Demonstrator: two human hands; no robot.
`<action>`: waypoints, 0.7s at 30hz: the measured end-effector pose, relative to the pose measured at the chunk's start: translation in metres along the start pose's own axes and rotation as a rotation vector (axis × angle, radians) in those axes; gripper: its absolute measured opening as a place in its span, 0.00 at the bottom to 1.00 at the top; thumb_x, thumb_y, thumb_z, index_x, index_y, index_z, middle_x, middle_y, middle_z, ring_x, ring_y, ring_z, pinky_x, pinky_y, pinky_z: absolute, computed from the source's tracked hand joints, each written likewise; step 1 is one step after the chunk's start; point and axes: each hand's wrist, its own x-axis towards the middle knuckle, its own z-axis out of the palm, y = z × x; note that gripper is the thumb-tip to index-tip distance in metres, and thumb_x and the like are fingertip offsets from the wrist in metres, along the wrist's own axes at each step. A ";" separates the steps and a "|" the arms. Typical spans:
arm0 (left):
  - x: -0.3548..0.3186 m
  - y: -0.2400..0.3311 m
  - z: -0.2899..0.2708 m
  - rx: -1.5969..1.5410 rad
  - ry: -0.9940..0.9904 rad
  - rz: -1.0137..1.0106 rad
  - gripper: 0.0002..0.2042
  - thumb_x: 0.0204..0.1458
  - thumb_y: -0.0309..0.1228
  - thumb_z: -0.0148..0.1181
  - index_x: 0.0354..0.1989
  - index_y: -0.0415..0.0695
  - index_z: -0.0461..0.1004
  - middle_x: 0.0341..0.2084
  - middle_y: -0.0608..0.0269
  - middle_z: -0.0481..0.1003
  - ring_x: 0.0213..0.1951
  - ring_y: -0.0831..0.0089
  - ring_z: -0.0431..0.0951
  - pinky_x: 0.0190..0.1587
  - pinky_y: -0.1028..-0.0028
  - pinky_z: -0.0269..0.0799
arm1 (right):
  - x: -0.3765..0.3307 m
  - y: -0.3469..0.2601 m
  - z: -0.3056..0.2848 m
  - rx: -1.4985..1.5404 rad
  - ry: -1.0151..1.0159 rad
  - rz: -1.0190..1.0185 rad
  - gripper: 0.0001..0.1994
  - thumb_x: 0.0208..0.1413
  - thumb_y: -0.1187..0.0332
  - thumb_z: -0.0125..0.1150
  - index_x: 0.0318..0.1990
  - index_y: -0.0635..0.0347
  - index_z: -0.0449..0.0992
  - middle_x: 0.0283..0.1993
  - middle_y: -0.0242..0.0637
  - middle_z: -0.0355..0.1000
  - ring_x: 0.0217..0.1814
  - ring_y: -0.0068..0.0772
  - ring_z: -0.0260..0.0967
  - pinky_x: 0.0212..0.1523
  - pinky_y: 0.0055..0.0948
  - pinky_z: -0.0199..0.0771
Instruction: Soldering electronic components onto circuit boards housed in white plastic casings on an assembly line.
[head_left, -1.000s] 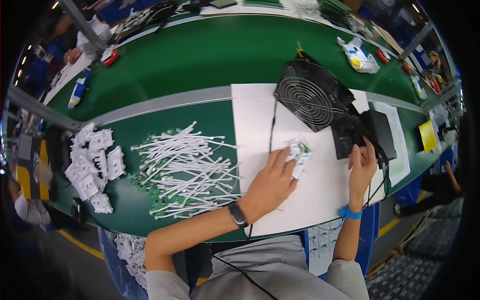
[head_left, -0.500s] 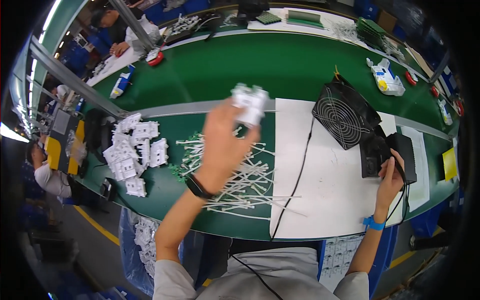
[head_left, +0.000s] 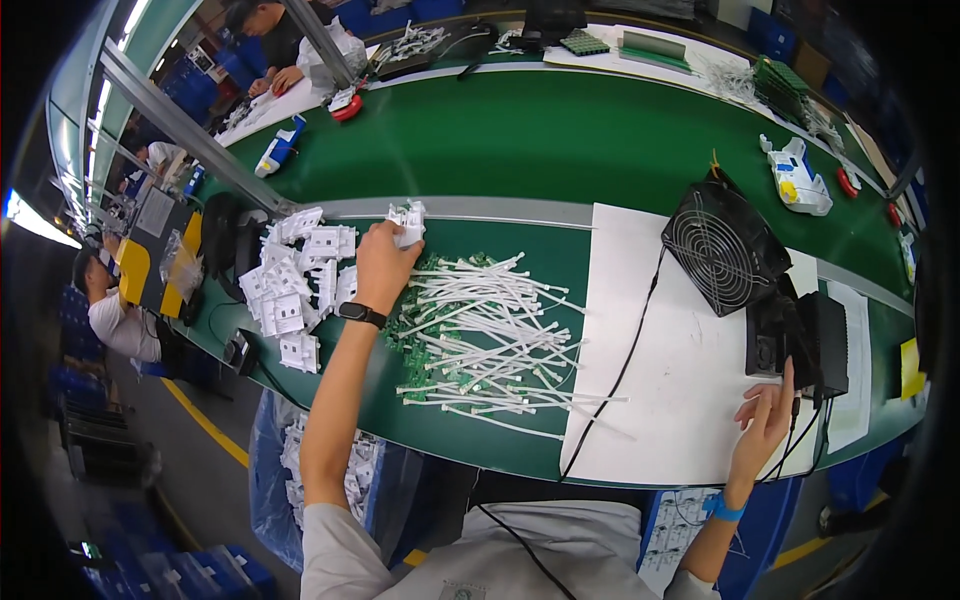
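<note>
My left hand [head_left: 386,268] is closed on a white plastic housing [head_left: 408,222], between the pile of similar white housings [head_left: 285,290] and the heap of white cables with small green circuit boards [head_left: 490,335]. At the right, my right hand [head_left: 764,422] holds nothing, its index finger stretched out and the others loosely bent. That fingertip is near the lower edge of a black box-shaped device [head_left: 765,345]; whether it touches cannot be made out. A black fan with a round wire guard [head_left: 715,255] stands just beyond the device.
White paper [head_left: 640,400] covers the right part of the green bench, crossed by a black cable [head_left: 625,378]. A metal rail [head_left: 480,210] separates the bench from the green belt [head_left: 520,130]. Below the bench hangs a blue-lined bin [head_left: 280,480] of white parts. Co-workers sit at the left.
My left hand has moved left with the white housing, away from above the cables. My right hand has drawn back toward me from the black device, its fingers now apart. The view has shifted slightly.
</note>
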 end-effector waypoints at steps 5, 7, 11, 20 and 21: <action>-0.017 -0.002 -0.040 0.109 0.059 0.030 0.26 0.48 0.42 0.73 0.51 0.36 0.78 0.47 0.44 0.79 0.52 0.47 0.76 0.54 0.56 0.74 | -0.058 -0.037 0.027 -0.058 -0.426 -0.180 0.21 0.62 0.74 0.56 0.63 0.63 0.71 0.33 0.34 0.70 0.24 0.21 0.63 0.26 0.23 0.64; -0.028 -0.012 -0.056 0.158 -0.029 -0.034 0.29 0.49 0.46 0.72 0.53 0.37 0.76 0.50 0.46 0.78 0.56 0.47 0.73 0.58 0.56 0.71 | -0.076 -0.056 0.043 -0.036 -0.801 -0.371 0.18 0.56 0.76 0.62 0.55 0.64 0.76 0.33 0.37 0.72 0.25 0.27 0.66 0.26 0.28 0.67; -0.056 -0.042 -0.064 0.182 -0.119 -0.026 0.35 0.47 0.48 0.73 0.59 0.37 0.73 0.60 0.40 0.70 0.64 0.42 0.63 0.66 0.52 0.63 | -0.098 -0.103 0.099 0.045 -1.084 -0.663 0.17 0.53 0.72 0.69 0.51 0.61 0.77 0.35 0.36 0.71 0.29 0.38 0.68 0.31 0.33 0.71; -0.079 -0.059 -0.051 0.294 -0.145 0.133 0.34 0.56 0.44 0.65 0.69 0.42 0.65 0.66 0.42 0.66 0.70 0.31 0.54 0.72 0.44 0.49 | -0.123 -0.114 0.219 -0.082 -1.058 -0.936 0.14 0.54 0.72 0.66 0.48 0.59 0.75 0.41 0.37 0.68 0.46 0.39 0.67 0.48 0.36 0.65; -0.080 -0.063 -0.054 0.307 -0.136 0.193 0.31 0.58 0.42 0.63 0.69 0.43 0.65 0.65 0.45 0.67 0.69 0.33 0.55 0.72 0.43 0.48 | -0.127 -0.113 0.229 -0.101 -1.025 -0.986 0.13 0.53 0.72 0.65 0.47 0.59 0.75 0.41 0.38 0.67 0.46 0.39 0.66 0.48 0.36 0.64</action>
